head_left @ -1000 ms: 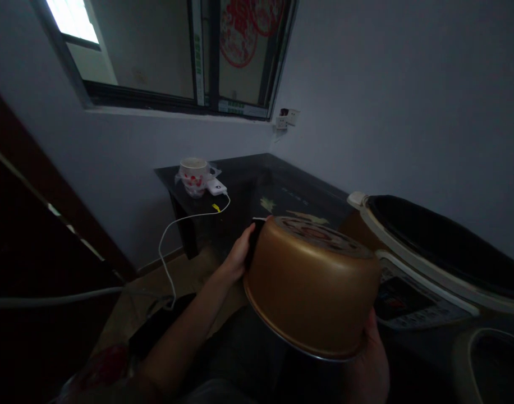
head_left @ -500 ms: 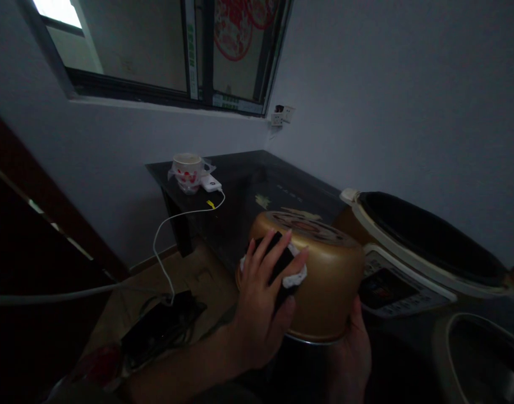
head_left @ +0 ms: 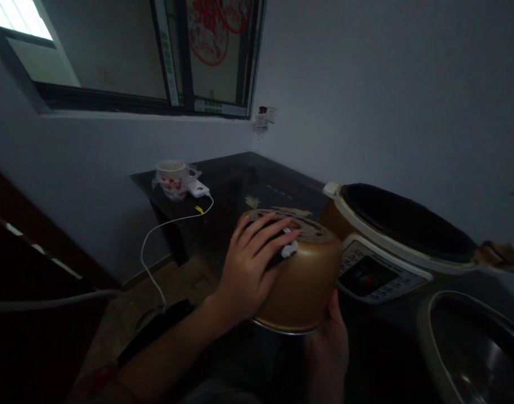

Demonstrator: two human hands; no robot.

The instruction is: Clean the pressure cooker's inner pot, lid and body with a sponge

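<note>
A gold-coloured rice cooker inner pot point(head_left: 310, 283) is held upside down, tilted, its stained base turned up. My left hand point(head_left: 249, 266) lies over the pot's upper left side and presses a black and white cloth point(head_left: 289, 249) against it; most of the cloth is hidden under the fingers. From below, my right hand point(head_left: 329, 342) grips the pot near its rim at the right, with some fingers out of sight behind it. Just right of the pot stands the open rice cooker point(head_left: 335, 216), its control panel facing me.
A round lid-like part point(head_left: 429, 336) with a pale rim lies at the lower right. On the dark table point(head_left: 227, 174) stand a plastic-wrapped cup point(head_left: 173, 179) and a white device point(head_left: 198, 189). Its white cable point(head_left: 145, 247) hangs toward the floor at the left.
My left hand has slid the cloth up the pot's side toward the base edge. The view has shifted to the right, so the pot and table appear further left.
</note>
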